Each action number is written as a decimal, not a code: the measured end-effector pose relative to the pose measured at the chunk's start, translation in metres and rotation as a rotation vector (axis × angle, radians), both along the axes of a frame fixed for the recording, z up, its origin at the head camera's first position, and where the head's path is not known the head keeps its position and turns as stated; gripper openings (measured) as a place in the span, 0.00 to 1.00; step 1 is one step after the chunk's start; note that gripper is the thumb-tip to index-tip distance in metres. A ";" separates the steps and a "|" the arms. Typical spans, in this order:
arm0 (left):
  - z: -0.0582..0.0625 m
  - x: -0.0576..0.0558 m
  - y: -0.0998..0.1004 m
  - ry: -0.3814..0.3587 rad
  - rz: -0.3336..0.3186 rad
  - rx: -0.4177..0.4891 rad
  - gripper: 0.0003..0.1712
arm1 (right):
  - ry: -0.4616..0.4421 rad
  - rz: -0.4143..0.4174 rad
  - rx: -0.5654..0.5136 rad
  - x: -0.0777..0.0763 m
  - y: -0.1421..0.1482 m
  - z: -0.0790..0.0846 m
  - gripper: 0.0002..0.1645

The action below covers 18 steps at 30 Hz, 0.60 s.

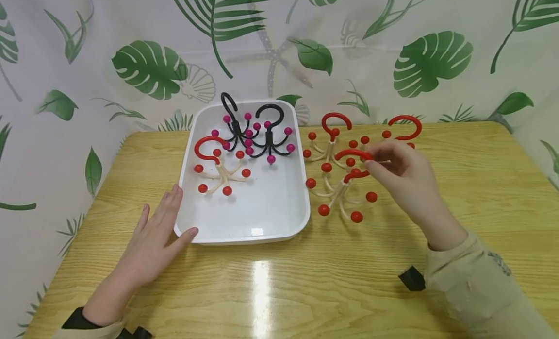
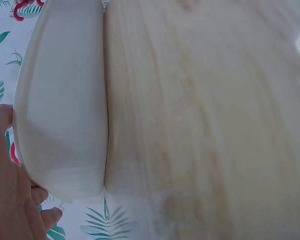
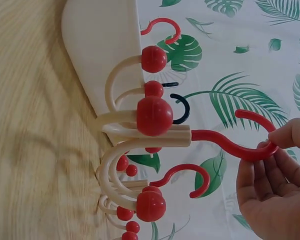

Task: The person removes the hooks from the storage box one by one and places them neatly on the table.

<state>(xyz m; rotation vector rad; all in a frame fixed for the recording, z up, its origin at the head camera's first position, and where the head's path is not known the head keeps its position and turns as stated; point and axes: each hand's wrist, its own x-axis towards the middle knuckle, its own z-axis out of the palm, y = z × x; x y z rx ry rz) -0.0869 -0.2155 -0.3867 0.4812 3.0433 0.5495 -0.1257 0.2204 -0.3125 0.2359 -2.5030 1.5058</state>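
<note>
We're pinching the red hook (image 1: 353,153) of a cream hanger (image 1: 343,187) w/ R hand (image 1: 406,181), just R of the white tray (image 1: 257,215); can't tell if hanger is off the table (image 1: 305,285). L hand (image 1: 153,242), fingers straight, is resting agst tray's L side, well apart from R hand. We're seeing 2 blk hangers (image 1: 269,137) + 1 red-hooked hanger (image 1: 221,171) in tray, 2 red-hooked others (image 1: 331,147) behind held one

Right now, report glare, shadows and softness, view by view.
Head: a glare streak on the tabletop below the white tray, a small reflection inside it; left wrist: tabletop grain hazy, glare at the right edge; right wrist: soft shadows left of the red-hooked hanger.
</note>
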 end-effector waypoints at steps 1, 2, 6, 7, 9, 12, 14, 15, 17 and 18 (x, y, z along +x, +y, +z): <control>0.000 0.000 0.000 -0.001 0.001 0.000 0.48 | -0.001 -0.002 -0.002 0.000 0.000 -0.001 0.13; 0.000 0.000 0.000 -0.002 0.001 0.001 0.48 | 0.000 0.000 -0.005 0.001 0.001 -0.001 0.13; 0.000 0.000 0.000 -0.005 0.003 0.002 0.49 | -0.006 -0.001 0.009 0.001 0.002 -0.004 0.14; 0.000 0.000 0.001 -0.005 0.002 0.002 0.49 | -0.012 -0.002 0.017 0.002 0.002 -0.005 0.14; 0.000 0.000 0.001 -0.005 0.002 0.003 0.49 | -0.023 -0.003 0.029 0.002 0.003 -0.007 0.14; 0.000 0.000 0.001 -0.005 0.002 0.003 0.49 | -0.030 0.002 0.037 0.002 0.003 -0.010 0.14; 0.000 0.000 0.001 -0.006 0.003 0.003 0.49 | -0.029 0.009 0.035 0.002 0.002 -0.011 0.13; 0.000 0.000 0.000 -0.006 0.003 0.002 0.49 | -0.025 0.012 0.036 0.002 0.002 -0.012 0.13; 0.000 0.000 0.000 -0.005 0.003 0.001 0.49 | -0.019 0.020 0.042 0.001 0.002 -0.013 0.12; 0.000 0.000 0.000 -0.004 0.002 0.000 0.49 | -0.018 0.022 0.046 0.001 0.002 -0.014 0.12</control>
